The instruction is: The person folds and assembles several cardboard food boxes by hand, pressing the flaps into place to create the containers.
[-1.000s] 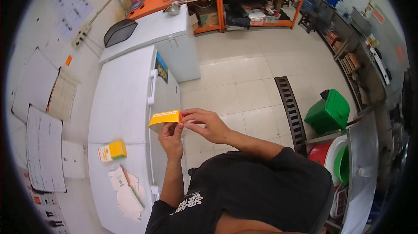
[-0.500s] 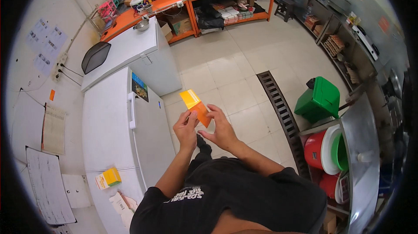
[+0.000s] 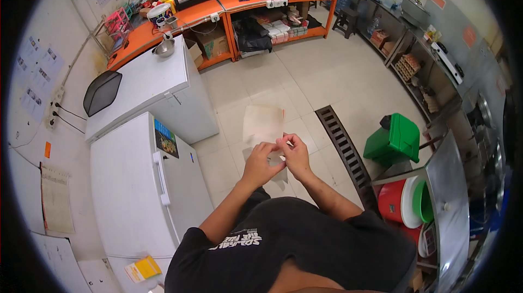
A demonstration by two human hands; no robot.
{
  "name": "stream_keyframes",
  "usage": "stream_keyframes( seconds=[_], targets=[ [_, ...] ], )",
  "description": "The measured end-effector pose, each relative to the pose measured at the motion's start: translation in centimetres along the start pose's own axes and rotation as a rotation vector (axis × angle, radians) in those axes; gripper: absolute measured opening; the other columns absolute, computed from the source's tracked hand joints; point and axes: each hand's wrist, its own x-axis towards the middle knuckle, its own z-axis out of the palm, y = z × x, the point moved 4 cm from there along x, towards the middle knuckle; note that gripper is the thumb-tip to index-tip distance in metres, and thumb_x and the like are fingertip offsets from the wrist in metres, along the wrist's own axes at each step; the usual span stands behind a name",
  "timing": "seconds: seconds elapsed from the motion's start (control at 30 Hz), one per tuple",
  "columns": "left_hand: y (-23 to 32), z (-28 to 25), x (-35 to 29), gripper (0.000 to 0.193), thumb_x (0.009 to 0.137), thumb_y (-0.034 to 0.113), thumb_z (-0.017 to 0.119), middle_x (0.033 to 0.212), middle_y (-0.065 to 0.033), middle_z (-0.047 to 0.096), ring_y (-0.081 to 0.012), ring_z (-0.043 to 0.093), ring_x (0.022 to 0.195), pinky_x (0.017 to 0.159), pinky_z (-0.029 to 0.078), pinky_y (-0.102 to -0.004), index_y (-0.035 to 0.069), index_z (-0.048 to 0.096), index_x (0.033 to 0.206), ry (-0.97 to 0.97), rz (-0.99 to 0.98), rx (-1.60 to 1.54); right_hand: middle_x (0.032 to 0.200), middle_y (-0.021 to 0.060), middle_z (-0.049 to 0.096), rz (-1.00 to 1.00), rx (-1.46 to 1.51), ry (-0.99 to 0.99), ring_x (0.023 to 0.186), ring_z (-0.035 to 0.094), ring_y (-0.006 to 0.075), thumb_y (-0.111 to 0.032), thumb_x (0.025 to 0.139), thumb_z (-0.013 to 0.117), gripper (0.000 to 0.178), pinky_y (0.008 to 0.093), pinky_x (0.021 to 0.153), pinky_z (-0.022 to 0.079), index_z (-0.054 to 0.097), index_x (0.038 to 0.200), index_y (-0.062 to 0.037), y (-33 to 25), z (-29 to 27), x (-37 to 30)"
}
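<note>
Outward from the hands [image 3: 260,165], lengthwise, the pale card [image 3: 263,122].

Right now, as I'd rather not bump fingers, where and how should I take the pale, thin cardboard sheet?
Probably pinch the pale, thin cardboard sheet by its far edge, coming from the side away from the wearer's body: that broad, flat-looking part sticks out free, while the left hand and right hand crowd its nearer part.

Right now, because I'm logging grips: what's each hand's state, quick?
Left hand: curled closed, holding the pale card.
Right hand: closed, fingertips pinched on the same card.
</note>
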Motion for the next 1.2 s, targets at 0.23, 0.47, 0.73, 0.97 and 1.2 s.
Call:
stream_keyframes(
  seconds=[0.23,0.47,0.73,0.97,1.2],
  targets=[
    [-6.4,-4.6,7.1,0.031,0.068,0.016,0.077,0.095,-0.0079,0.064,-0.0268,0.060,0.092,0.078,0.048,-0.0376,0.005,0.065,0.095,0.213,0.107,0.061,0.127,0.0240,0.054,0.006,-0.059,-0.048,0.087,0.062,0.0125,-0.019,0.090,0.064,0.023,0.0236,0.068,0.050,0.052,0.088,0.0002,-0.7,6.0,9.3],
    [-11.9,-7.7,13.1,0.026,0.070,0.019,0.077,0.088,-0.0044,0.064,-0.0230,0.062,0.078,0.069,0.048,-0.0349,0.009,0.068,0.093,0.236,0.252,0.168,0.106,0.0142,0.063,0.204,-0.018,-0.097,0.082,0.059,0.0084,-0.021,0.091,0.062,0.021,0.0221,0.069,0.049,0.053,0.088,-0.0016,1.3,9.6,16.1],
    [-18.3,-10.9,19.9,0.018,0.075,0.009,0.072,0.092,-0.0095,0.068,-0.0203,0.065,0.081,0.070,0.051,-0.0289,0.004,0.070,0.093,0.338,0.071,0.094,0.104,0.0090,0.063,0.132,0.007,-0.230,0.084,0.059,0.0102,-0.020,0.092,0.061,0.021,0.0241,0.074,0.051,0.059,0.098,0.0005,3.1,11.6,28.0],
    [-21.8,-13.8,31.0,0.026,0.088,0.014,0.066,0.096,-0.0097,0.070,-0.0121,0.063,0.081,0.075,0.049,-0.0251,0.003,0.067,0.112,0.217,-0.340,-0.269,0.123,0.0108,0.059,-0.184,-0.168,-0.481,0.103,0.059,0.0174,-0.019,0.088,0.065,0.018,0.0274,0.070,0.047,0.066,0.096,-0.0039,-0.7,14.5,39.9],
    [-22.5,-13.8,43.4,0.032,0.091,0.014,0.063,0.103,-0.0115,0.067,-0.0137,0.063,0.088,0.080,0.050,-0.0253,-0.006,0.062,0.116,0.272,-0.384,-0.476,0.124,0.0147,0.057,-0.373,-0.176,-0.428,0.097,0.064,0.0225,-0.012,0.087,0.064,0.013,0.0306,0.069,0.056,0.065,0.095,-0.0016,-5.9,14.1,50.6]
  ],
)
